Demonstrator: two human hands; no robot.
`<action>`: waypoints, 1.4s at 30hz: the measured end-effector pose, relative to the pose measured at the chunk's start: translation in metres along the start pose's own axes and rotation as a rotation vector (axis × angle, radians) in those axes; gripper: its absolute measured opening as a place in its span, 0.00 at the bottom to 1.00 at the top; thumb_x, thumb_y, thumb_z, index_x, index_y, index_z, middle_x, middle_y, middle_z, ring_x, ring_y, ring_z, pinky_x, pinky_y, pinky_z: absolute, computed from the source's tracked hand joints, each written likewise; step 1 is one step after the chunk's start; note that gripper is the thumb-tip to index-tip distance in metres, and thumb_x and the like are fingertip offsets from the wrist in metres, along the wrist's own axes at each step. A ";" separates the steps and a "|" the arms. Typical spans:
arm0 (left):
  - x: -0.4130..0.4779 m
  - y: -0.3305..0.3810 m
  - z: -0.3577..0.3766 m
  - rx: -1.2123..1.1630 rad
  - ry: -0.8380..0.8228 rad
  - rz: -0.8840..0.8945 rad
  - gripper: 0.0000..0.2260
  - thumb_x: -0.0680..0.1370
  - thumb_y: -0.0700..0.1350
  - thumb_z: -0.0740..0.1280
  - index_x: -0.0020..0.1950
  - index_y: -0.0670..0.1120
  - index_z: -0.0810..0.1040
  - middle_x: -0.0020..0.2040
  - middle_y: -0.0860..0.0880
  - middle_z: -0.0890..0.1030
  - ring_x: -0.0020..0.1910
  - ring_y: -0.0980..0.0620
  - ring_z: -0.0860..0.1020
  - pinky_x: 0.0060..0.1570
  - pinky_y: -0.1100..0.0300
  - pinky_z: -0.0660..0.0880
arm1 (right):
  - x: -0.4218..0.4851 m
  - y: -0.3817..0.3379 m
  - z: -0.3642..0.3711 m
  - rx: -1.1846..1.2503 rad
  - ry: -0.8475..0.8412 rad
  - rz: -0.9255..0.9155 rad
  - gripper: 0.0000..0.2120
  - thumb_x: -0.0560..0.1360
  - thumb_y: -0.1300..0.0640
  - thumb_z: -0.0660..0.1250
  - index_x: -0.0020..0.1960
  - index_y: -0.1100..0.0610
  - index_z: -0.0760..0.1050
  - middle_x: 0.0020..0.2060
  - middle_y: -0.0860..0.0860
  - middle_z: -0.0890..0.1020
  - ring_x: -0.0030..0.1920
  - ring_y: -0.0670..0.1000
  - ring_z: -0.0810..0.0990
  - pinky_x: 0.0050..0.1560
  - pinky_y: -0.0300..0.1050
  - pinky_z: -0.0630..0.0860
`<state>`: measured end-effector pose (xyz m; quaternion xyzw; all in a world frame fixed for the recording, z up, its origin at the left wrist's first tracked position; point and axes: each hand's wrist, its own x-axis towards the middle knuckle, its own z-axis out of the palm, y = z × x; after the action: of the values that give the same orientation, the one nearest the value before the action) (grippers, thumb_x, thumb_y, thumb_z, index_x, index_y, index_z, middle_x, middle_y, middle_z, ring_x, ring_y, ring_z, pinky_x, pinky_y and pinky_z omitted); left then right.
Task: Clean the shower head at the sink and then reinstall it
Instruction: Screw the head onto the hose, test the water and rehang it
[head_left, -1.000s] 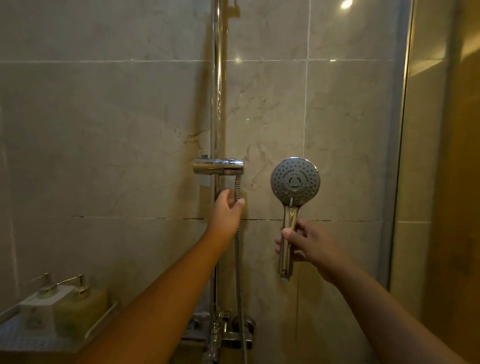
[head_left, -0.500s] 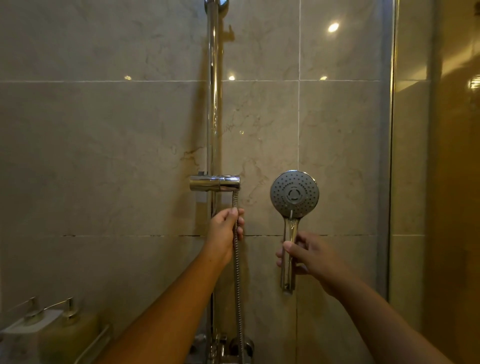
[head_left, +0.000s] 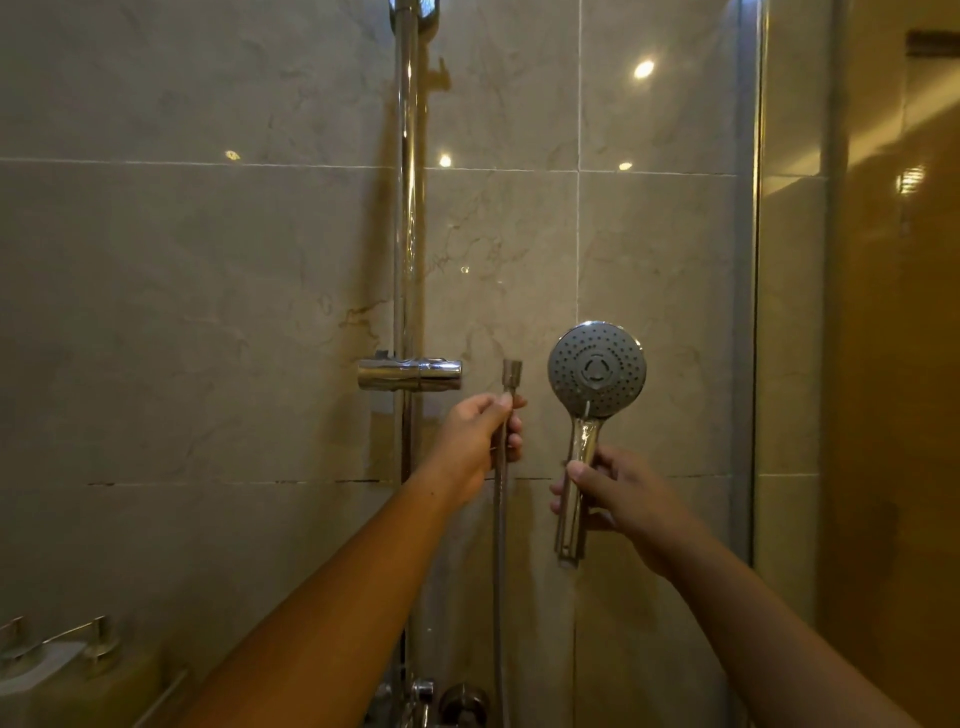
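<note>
currently the shower head (head_left: 596, 370) is a round chrome disc with rings of small nozzles and a long shiny handle, held upright, face toward the camera. right hand (head_left: 621, 493) is closed around the handle's middle, arm reaching forward. left hand (head_left: 480, 436), just to its left, pinches the ribbed metal hose (head_left: 500, 545) below its hex end fitting. above the left hand sits the empty chrome bracket (head_left: 409, 375) on the vertical rail (head_left: 409, 208). glossy marble tiles (head_left: 182, 322) lie behind.

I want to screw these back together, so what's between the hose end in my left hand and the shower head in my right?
Nothing: in the head view, only bare wall tile shows between the hose end and the shower head.
</note>
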<state>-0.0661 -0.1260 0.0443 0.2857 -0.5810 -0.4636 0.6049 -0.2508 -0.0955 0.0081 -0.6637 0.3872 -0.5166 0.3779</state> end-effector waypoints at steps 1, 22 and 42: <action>-0.005 -0.004 0.004 0.016 -0.008 -0.002 0.12 0.83 0.45 0.60 0.59 0.39 0.77 0.38 0.48 0.77 0.34 0.54 0.76 0.38 0.59 0.77 | 0.000 -0.001 -0.002 0.008 0.009 -0.005 0.08 0.81 0.59 0.64 0.56 0.62 0.75 0.46 0.58 0.86 0.46 0.56 0.87 0.47 0.53 0.84; -0.161 -0.090 -0.012 -0.044 -0.076 -0.108 0.11 0.83 0.42 0.57 0.58 0.39 0.76 0.33 0.53 0.71 0.26 0.58 0.66 0.25 0.65 0.65 | -0.015 -0.031 0.044 0.227 -0.035 -0.028 0.10 0.82 0.57 0.62 0.60 0.61 0.73 0.47 0.57 0.85 0.44 0.55 0.87 0.42 0.48 0.83; -0.239 -0.125 -0.034 -0.388 -0.071 -0.247 0.10 0.79 0.44 0.61 0.55 0.40 0.76 0.33 0.51 0.69 0.26 0.57 0.65 0.25 0.63 0.65 | -0.040 0.026 0.090 0.192 -0.516 -0.004 0.15 0.82 0.57 0.61 0.65 0.64 0.70 0.48 0.56 0.83 0.49 0.57 0.84 0.47 0.50 0.82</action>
<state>-0.0372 0.0296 -0.1766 0.2163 -0.4626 -0.6468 0.5664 -0.1727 -0.0606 -0.0474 -0.7352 0.2261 -0.3656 0.5241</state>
